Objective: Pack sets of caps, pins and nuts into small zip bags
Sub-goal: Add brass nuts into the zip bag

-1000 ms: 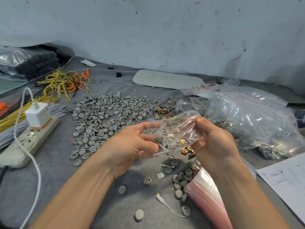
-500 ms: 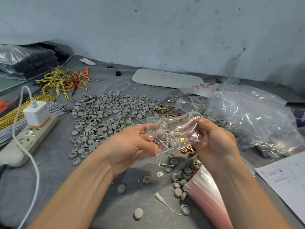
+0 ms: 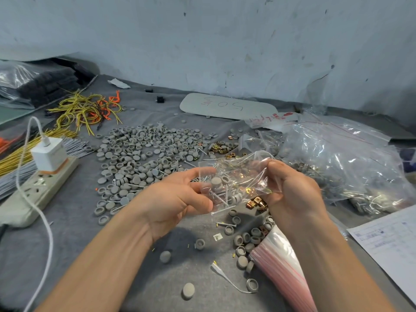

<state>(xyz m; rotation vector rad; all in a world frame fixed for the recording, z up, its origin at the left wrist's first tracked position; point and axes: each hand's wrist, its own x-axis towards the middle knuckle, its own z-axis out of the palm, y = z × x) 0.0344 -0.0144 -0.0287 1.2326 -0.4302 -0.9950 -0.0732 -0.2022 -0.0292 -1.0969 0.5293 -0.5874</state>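
Note:
A small clear zip bag (image 3: 234,179) hangs above the table between both hands. Grey caps, silver pins and a gold nut show through its film. My left hand (image 3: 177,197) pinches the bag's left edge between thumb and fingers. My right hand (image 3: 290,192) grips the bag's right side, thumb on top. A wide heap of grey caps (image 3: 144,152) lies behind my left hand. Gold nuts (image 3: 256,203) sit in a small pile under the bag, and more gold nuts (image 3: 221,148) lie farther back. Loose pins (image 3: 226,224) lie near the front caps.
A stack of empty zip bags (image 3: 283,273) lies under my right forearm. A big clear bag of packed sets (image 3: 342,163) fills the right. A power strip with charger (image 3: 42,174) and wire bundles (image 3: 85,109) lie left. A paper sheet (image 3: 389,246) is at far right.
Both hands keep hold of the small bag; it has shifted slightly and its top has crumpled a little. Nothing else on the table has moved.

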